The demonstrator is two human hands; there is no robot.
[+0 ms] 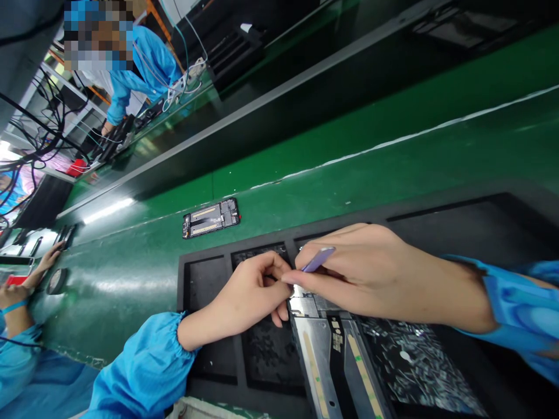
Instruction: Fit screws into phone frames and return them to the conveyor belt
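Note:
My left hand [248, 294] has its fingers curled in a pinch at the top end of an opened phone chassis [325, 361] lying on a black foam tray [205, 279]. My right hand [362, 273] comes in from the right and grips a purple tool [318, 259], its fingertips pressed down on the chassis top beside my left fingers. What the left fingers pinch is hidden. A second opened phone chassis [211, 217] lies alone on the green conveyor belt [305, 192] beyond the tray.
A co-worker's hands [41, 267] in blue sleeves work at the left edge near a tape roll [56, 280]. Another person in a blue coat [140, 70] stands at a far bench with cables and black trays [236, 52].

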